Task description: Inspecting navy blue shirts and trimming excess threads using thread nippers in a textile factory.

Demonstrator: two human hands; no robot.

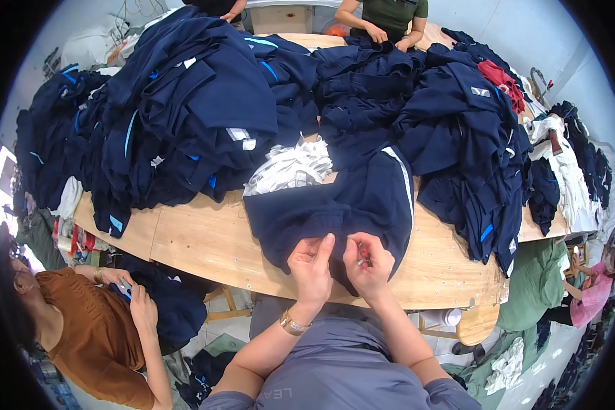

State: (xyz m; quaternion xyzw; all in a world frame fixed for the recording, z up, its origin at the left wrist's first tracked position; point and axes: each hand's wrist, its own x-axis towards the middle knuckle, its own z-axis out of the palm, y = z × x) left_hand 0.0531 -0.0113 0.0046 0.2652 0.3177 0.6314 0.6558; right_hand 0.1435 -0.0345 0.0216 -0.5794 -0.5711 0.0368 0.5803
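Observation:
A navy garment [301, 220] with a white stripe down its right side is spread before me, its near part hanging over the table edge. My left hand [312, 266] is closed at the fabric, thumb and fingers pinching its near part. Close by on the right, my right hand [369, 265] is curled shut with its fingertips at the same cloth. A small reddish, shiny thing [364, 260] shows inside the right hand; most of it is hidden, so its kind is unclear. Just beyond the garment lies a heap of white cloth pieces [294, 166].
Large piles of navy garments [205, 102] cover the wooden table [205, 236] at left and right [458, 137]. A red cloth [502, 83] lies at the far right. One person in brown [92, 328] handles navy cloth at my left; another in green [393, 20] works across the table.

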